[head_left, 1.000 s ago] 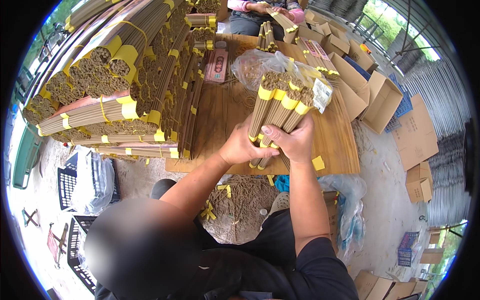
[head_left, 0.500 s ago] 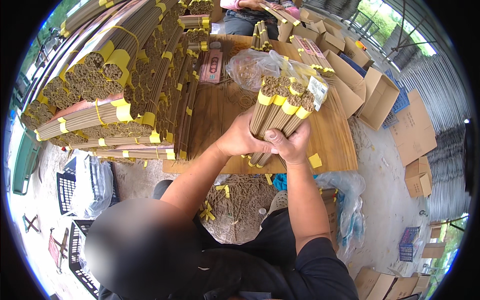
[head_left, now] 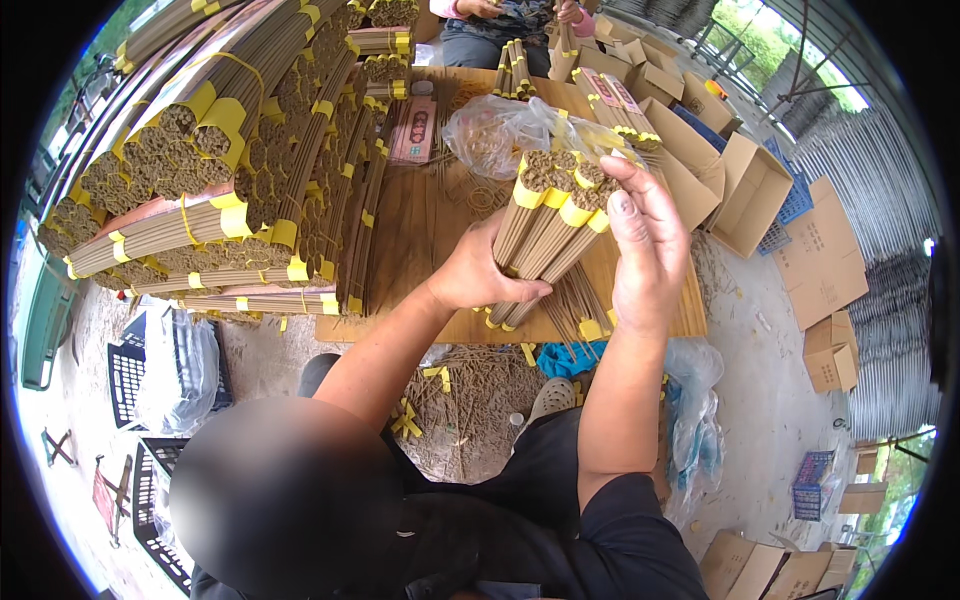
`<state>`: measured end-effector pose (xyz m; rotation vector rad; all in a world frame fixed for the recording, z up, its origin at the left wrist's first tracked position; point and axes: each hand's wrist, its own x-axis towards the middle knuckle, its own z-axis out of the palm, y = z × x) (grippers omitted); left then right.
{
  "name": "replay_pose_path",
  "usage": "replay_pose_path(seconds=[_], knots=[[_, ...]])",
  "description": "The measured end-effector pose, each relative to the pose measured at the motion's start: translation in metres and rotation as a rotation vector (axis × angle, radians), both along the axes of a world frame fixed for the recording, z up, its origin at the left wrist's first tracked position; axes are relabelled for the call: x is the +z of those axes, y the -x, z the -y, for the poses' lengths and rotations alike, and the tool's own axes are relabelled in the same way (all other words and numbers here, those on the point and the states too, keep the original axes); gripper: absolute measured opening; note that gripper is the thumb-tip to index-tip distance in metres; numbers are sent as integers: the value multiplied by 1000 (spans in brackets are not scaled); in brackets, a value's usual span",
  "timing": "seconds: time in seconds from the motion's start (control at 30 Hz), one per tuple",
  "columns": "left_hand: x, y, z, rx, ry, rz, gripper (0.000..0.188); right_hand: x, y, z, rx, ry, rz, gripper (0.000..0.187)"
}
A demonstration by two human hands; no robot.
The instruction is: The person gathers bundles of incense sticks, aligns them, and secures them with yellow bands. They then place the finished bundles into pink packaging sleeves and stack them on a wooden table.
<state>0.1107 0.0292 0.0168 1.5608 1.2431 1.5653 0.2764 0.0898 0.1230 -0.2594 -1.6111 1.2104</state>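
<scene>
Over the table's near edge, my left hand (head_left: 483, 273) is wrapped round a cluster of brown incense stick bundles (head_left: 548, 235). The bundles tilt up to the right, with yellow paper bands near both ends. My right hand (head_left: 648, 245) is at their upper right corner, fingers stretched and thumb apart, fingertips touching the stick ends. A white label mostly hides behind those fingers. Loose incense sticks (head_left: 572, 300) with a yellow band lie below the held bundles, at the table edge.
A tall stack of banded incense bundles (head_left: 215, 215) fills the left of the wooden table (head_left: 410, 255). A clear plastic bag (head_left: 497, 135) and a pink printed packet (head_left: 412, 130) lie farther back. Another person (head_left: 505, 35) sits opposite. Cardboard boxes (head_left: 752, 190) stand on the right.
My right hand has let go of the bundles' lower part and moved up to their upper right corner. My left hand keeps its hold. Across the table, the other person's hands have shifted.
</scene>
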Motion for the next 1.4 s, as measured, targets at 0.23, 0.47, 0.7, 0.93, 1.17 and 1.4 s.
replay_pose_path(seconds=[0.23,0.47,0.7,0.93,1.17,1.4], knots=[[5,-4,3,-13,21,22,93,11,-7,3,44,159,99,40],[-9,-2,-2,-111,-6,51,96,-17,18,-1,253,-4,-207,93],[-6,-2,4,-19,32,-72,94,-36,15,-11,100,-7,-59,83],[-27,5,9,-122,131,95,94,-49,18,-11,131,65,-86,66],[-45,0,8,-47,19,175,100,-46,23,-12,125,49,-54,46],[-13,3,7,-41,-57,231,75,-52,26,-6,41,28,-64,35]])
